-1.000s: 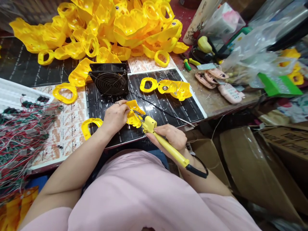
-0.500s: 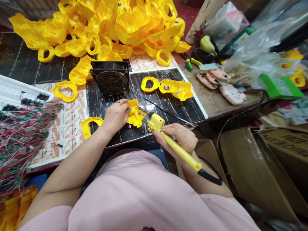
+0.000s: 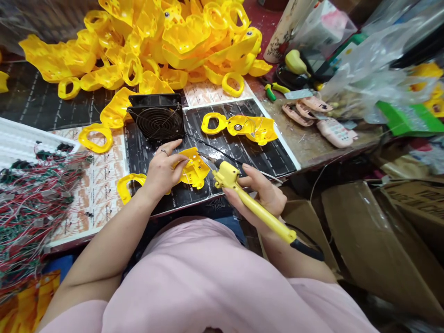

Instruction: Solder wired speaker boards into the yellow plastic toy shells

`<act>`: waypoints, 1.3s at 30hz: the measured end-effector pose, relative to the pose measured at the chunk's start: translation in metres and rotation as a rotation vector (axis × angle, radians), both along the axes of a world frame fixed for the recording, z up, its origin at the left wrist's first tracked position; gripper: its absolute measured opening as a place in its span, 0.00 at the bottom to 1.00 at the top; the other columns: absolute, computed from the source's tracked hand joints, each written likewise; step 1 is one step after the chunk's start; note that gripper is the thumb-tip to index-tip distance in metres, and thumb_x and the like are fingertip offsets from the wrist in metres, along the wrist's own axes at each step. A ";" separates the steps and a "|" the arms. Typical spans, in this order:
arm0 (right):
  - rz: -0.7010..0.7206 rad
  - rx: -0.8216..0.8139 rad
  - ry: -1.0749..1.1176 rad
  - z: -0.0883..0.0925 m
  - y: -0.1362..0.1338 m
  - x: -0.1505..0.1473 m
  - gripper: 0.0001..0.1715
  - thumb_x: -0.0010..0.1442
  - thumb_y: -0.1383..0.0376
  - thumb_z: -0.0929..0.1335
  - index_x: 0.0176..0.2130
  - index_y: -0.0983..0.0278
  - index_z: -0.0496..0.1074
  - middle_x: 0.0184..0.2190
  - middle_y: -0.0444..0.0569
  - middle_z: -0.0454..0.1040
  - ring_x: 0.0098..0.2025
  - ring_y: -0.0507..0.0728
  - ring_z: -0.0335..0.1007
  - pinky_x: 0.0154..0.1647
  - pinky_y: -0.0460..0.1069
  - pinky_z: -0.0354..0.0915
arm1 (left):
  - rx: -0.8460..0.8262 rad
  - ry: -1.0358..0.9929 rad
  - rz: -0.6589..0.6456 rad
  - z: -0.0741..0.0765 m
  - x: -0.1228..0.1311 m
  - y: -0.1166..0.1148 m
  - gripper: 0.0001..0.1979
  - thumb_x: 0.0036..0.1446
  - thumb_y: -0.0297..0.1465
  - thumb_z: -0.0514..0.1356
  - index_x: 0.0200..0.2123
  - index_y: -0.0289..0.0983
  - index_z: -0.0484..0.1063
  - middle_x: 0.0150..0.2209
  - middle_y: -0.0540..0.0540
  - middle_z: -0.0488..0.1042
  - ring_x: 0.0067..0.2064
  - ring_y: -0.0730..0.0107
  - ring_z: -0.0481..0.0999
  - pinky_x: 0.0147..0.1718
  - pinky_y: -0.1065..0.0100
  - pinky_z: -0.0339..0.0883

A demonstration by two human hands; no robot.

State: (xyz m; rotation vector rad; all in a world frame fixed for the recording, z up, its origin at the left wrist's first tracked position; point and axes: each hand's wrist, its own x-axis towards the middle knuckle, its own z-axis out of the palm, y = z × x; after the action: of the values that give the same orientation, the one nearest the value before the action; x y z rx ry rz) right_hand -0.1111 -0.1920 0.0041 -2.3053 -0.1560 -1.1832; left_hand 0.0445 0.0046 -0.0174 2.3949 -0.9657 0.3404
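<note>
My left hand (image 3: 163,170) grips a yellow plastic shell piece (image 3: 196,170) on the black mat (image 3: 243,155) near the table's front edge. My right hand (image 3: 265,194) holds a yellow soldering iron (image 3: 249,201) like a pen. Its metal tip points left toward the shell piece, close to its upper edge. Its black cord trails off to the right. Another yellow shell with a ring handle (image 3: 239,126) lies further back on the mat.
A small black fan (image 3: 157,121) stands behind my left hand. A big heap of yellow shells (image 3: 156,41) fills the back. Red and green wired boards (image 3: 31,194) lie at the left. Pink toy phone parts (image 3: 322,122) and plastic bags sit right. Cardboard boxes (image 3: 381,240) stand below.
My right hand has drawn the soldering iron back to the right, off the shell piece. My left hand has tilted the piece and loosened its fingers on it.
</note>
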 end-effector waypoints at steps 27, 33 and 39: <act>0.145 -0.116 -0.051 0.004 -0.017 -0.006 0.30 0.60 0.62 0.75 0.59 0.62 0.68 0.32 0.46 0.81 0.26 0.54 0.77 0.26 0.47 0.77 | 0.003 0.057 -0.065 -0.003 -0.017 0.011 0.08 0.61 0.28 0.58 0.32 0.37 0.77 0.43 0.40 0.79 0.48 0.58 0.76 0.50 0.55 0.72; 0.313 -0.197 -0.066 0.006 -0.011 0.001 0.13 0.61 0.64 0.75 0.43 0.62 0.70 0.26 0.43 0.78 0.25 0.52 0.77 0.27 0.44 0.76 | 0.002 0.043 -0.017 -0.008 -0.016 0.008 0.07 0.60 0.28 0.58 0.32 0.38 0.77 0.41 0.42 0.78 0.46 0.59 0.75 0.49 0.56 0.72; 0.345 -0.251 -0.065 0.006 -0.008 0.006 0.11 0.60 0.65 0.75 0.35 0.64 0.69 0.24 0.44 0.77 0.24 0.49 0.75 0.27 0.41 0.73 | -0.028 -0.022 -0.016 -0.011 -0.014 0.007 0.07 0.60 0.27 0.59 0.31 0.37 0.77 0.39 0.42 0.77 0.42 0.60 0.74 0.46 0.58 0.72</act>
State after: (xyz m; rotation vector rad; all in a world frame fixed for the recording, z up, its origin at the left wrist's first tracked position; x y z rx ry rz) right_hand -0.1048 -0.2001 0.0103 -2.3246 -0.7329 -1.1085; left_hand 0.0302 0.0115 -0.0279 2.3618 -0.9828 0.3721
